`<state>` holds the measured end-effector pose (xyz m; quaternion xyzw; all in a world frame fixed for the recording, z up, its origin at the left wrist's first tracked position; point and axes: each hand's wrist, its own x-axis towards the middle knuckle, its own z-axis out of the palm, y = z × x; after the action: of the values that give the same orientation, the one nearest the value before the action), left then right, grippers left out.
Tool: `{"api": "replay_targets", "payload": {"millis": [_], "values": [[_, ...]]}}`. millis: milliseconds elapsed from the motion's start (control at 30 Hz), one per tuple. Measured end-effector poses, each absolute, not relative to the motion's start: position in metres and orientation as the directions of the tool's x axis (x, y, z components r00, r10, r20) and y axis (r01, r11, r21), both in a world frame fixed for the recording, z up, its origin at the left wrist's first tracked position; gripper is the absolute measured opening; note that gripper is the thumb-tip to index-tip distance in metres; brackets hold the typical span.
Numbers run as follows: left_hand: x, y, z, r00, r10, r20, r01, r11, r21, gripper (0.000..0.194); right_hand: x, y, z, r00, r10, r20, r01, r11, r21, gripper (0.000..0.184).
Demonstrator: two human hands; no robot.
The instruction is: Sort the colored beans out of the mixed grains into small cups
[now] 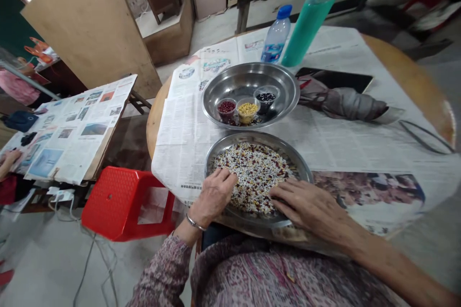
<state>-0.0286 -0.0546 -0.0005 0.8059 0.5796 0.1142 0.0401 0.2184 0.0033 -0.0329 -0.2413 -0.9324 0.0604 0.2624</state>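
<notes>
**Both hands at the mixed beans and grains in the near pan**

Mixed beans and grains (254,168): lie spread in the near metal pan (252,137), at the near edge of the round table (425,81); show white, dark red, yellow and black.

Left hand (217,191): touches the left part of the mix, fingers curled and close together; wears a bracelet (195,222) at the wrist. Right hand (308,204): reaches over the right rim, fingers loosely bent at the mix. Cannot tell, for either, how far thumb and fingers part or whether anything is pinched.

Just beyond, far metal pan (252,73): holds three clear cups, with red beans (226,106) on the left, yellow beans (248,109) in the middle and black beans (266,97) on the right.

Behind that pan, plastic bottle (276,38) and green flask (310,17): stand side by side. To the right, grey cloth bundle (345,101): lies in front of a flat dark object (347,79).

Under all this, newspaper (187,129): covers much of the tabletop. Left of the table, red stool (111,199): stands on the floor.
</notes>
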Motion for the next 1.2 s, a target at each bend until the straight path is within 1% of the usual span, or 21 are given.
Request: {"api": "replay_targets", "payload": {"millis": [67, 133, 200, 267, 333, 400, 533, 667, 733, 833, 900, 967, 1033, 1100, 1167, 1200], "values": [[-0.032, -0.058, -0.008, 0.287, 0.918, 0.274, 0.911, -0.350, 0.218, 0.014, 0.216, 0.010, -0.035, -0.726, 0.545, 0.420, 0.523, 0.834, -0.178, 0.022], [-0.034, -0.062, -0.014, 0.216, 0.887, 0.407, 0.894, -0.348, 0.283, 0.012, 0.212, 0.021, -0.037, -0.663, 0.649, 0.373, 0.644, 0.749, -0.156, 0.024], [-0.035, -0.064, -0.019, 0.117, 0.865, 0.488, 0.867, -0.328, 0.374, 0.012, 0.203, 0.035, -0.039, -0.607, 0.730, 0.315, 0.722, 0.672, -0.167, 0.027], [-0.034, -0.064, -0.024, 0.022, 0.855, 0.518, 0.841, -0.297, 0.453, 0.013, 0.189, 0.048, -0.039, -0.579, 0.771, 0.265, 0.749, 0.631, -0.201, 0.029], [-0.032, -0.064, -0.028, -0.034, 0.849, 0.527, 0.820, -0.277, 0.500, 0.013, 0.172, 0.053, -0.038, -0.581, 0.780, 0.231, 0.741, 0.625, -0.248, 0.029], [-0.029, -0.063, -0.032, -0.055, 0.847, 0.528, 0.810, -0.272, 0.519, 0.013, 0.153, 0.049, -0.037, -0.617, 0.760, 0.206, 0.701, 0.649, -0.294, 0.027], [-0.025, -0.062, -0.035, -0.079, 0.839, 0.538, 0.803, -0.267, 0.533, 0.014, 0.131, 0.024, -0.032, -0.773, 0.611, 0.172, 0.520, 0.764, -0.382, 0.020], [-0.026, -0.062, -0.035, -0.083, 0.849, 0.522, 0.786, -0.266, 0.557, 0.011, 0.142, -0.002, -0.028, -0.839, 0.519, 0.162, 0.402, 0.793, -0.458, 0.016], [-0.026, -0.062, -0.035, -0.077, 0.855, 0.513, 0.784, -0.265, 0.561, 0.009, 0.155, -0.007, -0.027, -0.875, 0.459, 0.153, 0.349, 0.818, -0.457, 0.011], [-0.026, -0.061, -0.034, -0.066, 0.861, 0.504, 0.785, -0.267, 0.559, 0.009, 0.172, 0.001, -0.028, -0.911, 0.377, 0.164, 0.293, 0.875, -0.385, 0.009], [-0.026, -0.061, -0.034, -0.065, 0.861, 0.504, 0.785, -0.268, 0.559, 0.009, 0.180, 0.018, -0.031, -0.883, 0.421, 0.207, 0.339, 0.877, -0.340, 0.013], [-0.026, -0.061, -0.034, -0.071, 0.859, 0.507, 0.782, -0.267, 0.563, 0.009, 0.185, 0.039, -0.035, -0.795, 0.545, 0.266, 0.454, 0.826, -0.336, 0.019], [-0.026, -0.061, -0.033, -0.080, 0.859, 0.506, 0.780, -0.262, 0.568, 0.009, 0.185, 0.057, -0.038, -0.676, 0.672, 0.303, 0.575, 0.738, -0.353, 0.023], [-0.026, -0.061, -0.033, -0.086, 0.862, 0.499, 0.782, -0.252, 0.570, 0.009, 0.180, 0.066, -0.040, -0.593, 0.748, 0.297, 0.655, 0.663, -0.362, 0.027], [-0.026, -0.062, -0.033, -0.089, 0.868, 0.489, 0.783, -0.242, 0.573, 0.010, 0.167, 0.065, -0.039, -0.584, 0.771, 0.255, 0.680, 0.636, -0.364, 0.029], [-0.027, -0.062, -0.033, -0.089, 0.871, 0.484, 0.783, -0.239, 0.574, 0.010, 0.158, 0.060, -0.038, -0.607, 0.763, 0.223, 0.670, 0.642, -0.372, 0.029]]}}
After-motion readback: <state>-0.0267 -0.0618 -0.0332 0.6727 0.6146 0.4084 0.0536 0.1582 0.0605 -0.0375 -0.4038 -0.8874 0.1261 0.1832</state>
